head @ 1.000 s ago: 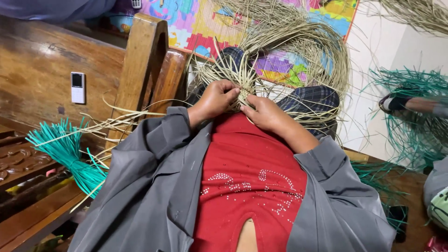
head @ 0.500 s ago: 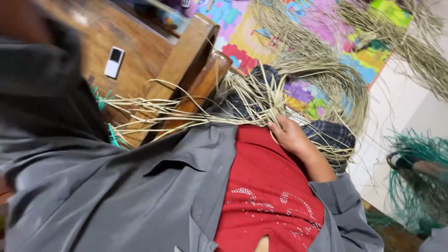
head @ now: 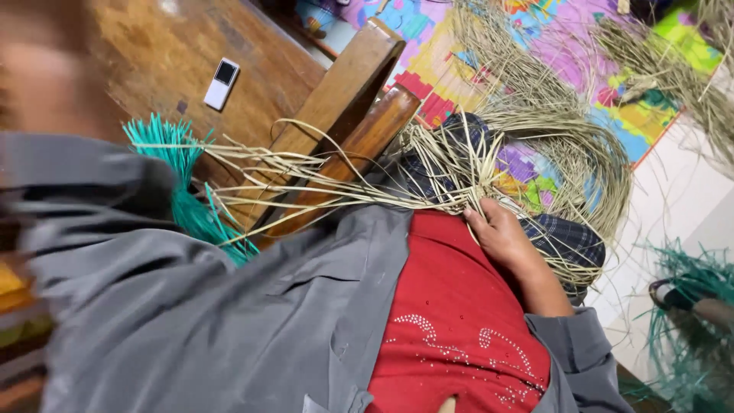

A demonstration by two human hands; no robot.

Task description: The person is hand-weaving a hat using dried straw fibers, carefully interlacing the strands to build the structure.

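Right hand (head: 501,233) — fingers closed on pale straw weaving (head: 451,172), pinning it against the lap so strands stay taut. Left hand — unseen; teal strands (head: 180,180) alongside.

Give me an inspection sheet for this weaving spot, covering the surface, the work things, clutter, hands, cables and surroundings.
Surface: the person's lap, with a red shirt and a grey jacket; a checked cloth lies under the work.
Job's things: a half-woven piece of pale straw, with loose strands fanning left over a wooden chair arm.
Clutter: a teal bundle of strips at left; more straw coils on a colourful mat; more teal strips at right.
Grippers: right hand presses on the weave; left hand is out of view behind a blurred sleeve.
Cables: nothing seen.
Surroundings: a small white device on a wooden bench; pale floor.
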